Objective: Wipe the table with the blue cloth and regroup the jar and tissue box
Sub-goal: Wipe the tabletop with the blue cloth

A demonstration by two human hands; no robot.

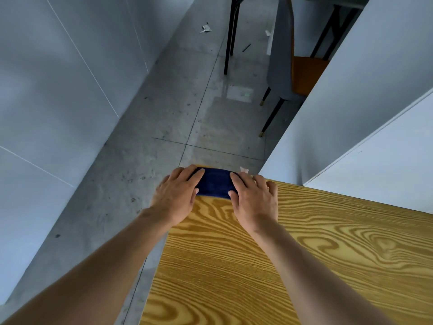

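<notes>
Blue cloth (pixel 214 185), folded into a compact pad, lies at the far corner of the wood-grain table (pixel 293 254), pressed flat under the left hand (pixel 175 195) at one end and the right hand (pixel 254 198) at the other. To wipe well from here, I judge both palms should keep even downward pressure and draw the pad back along the grain in overlapping strokes, without letting it slip off the edge just beyond it. Both sets of fingers (pixel 195 175) lie extended and slightly spread over the cloth, pressing rather than pinching; the jar and tissue box are out of view.
</notes>
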